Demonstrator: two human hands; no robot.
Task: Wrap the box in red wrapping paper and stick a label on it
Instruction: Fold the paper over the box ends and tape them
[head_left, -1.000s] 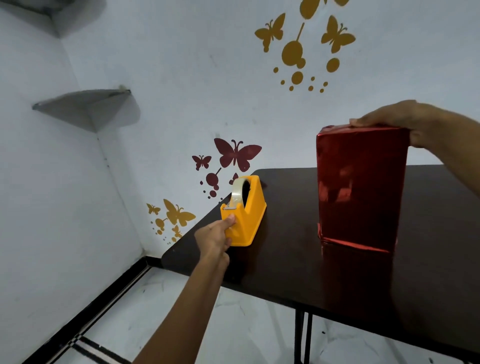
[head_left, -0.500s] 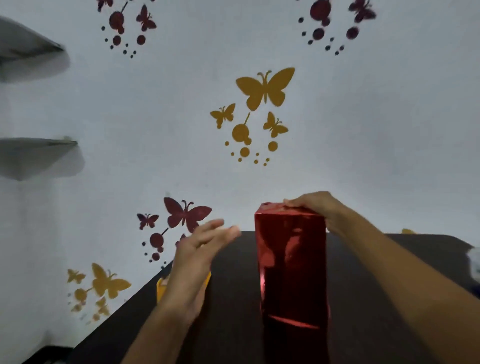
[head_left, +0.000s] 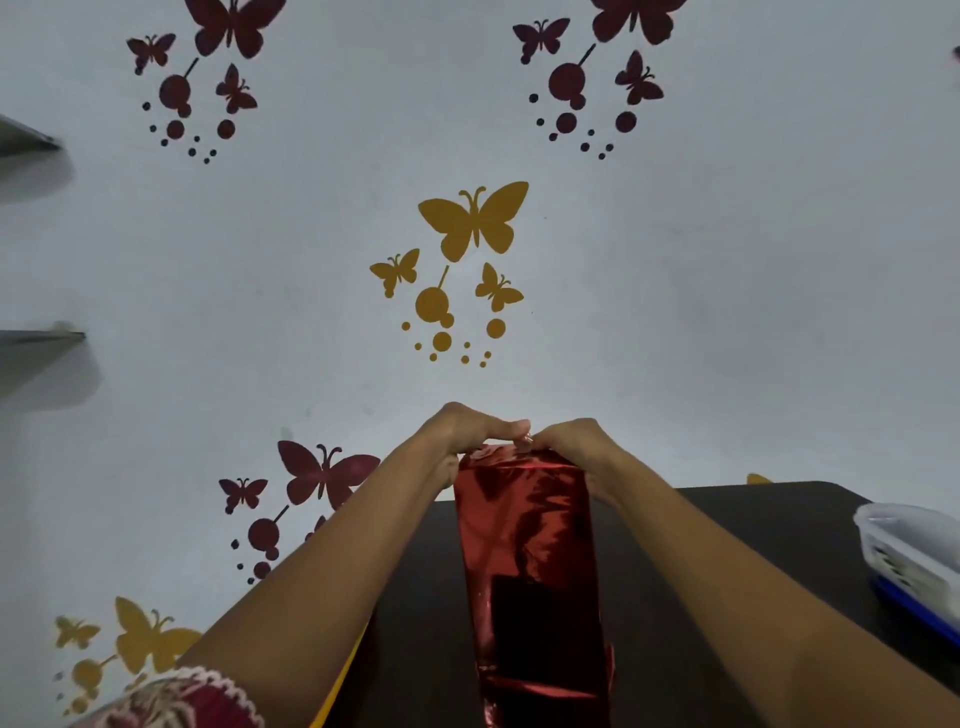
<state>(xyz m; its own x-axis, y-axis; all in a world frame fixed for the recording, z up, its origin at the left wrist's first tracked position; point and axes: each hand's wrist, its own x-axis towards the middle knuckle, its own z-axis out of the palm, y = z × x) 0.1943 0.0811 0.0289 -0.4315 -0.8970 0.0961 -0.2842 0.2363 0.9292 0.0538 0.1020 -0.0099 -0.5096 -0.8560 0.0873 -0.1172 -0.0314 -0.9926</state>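
The box (head_left: 530, 561), covered in shiny red wrapping paper, stands upright on the dark table (head_left: 737, 525) at the centre of the view. My left hand (head_left: 465, 434) curls over the box's top left edge. My right hand (head_left: 571, 441) grips its top right edge. The fingertips of both hands meet over the top face, where a small shiny bit shows between them; I cannot tell what it is. No label is visible on the side facing me.
A thin strip of the orange tape dispenser (head_left: 340, 675) shows under my left forearm. A white and blue container (head_left: 909, 561) sits at the table's right edge. A wall with butterfly decals rises right behind the table, with shelves (head_left: 41, 338) at far left.
My left hand left the tape dispenser and came over to the top of the box, joining my right hand there. The view swung from the dispenser to centre on the box.
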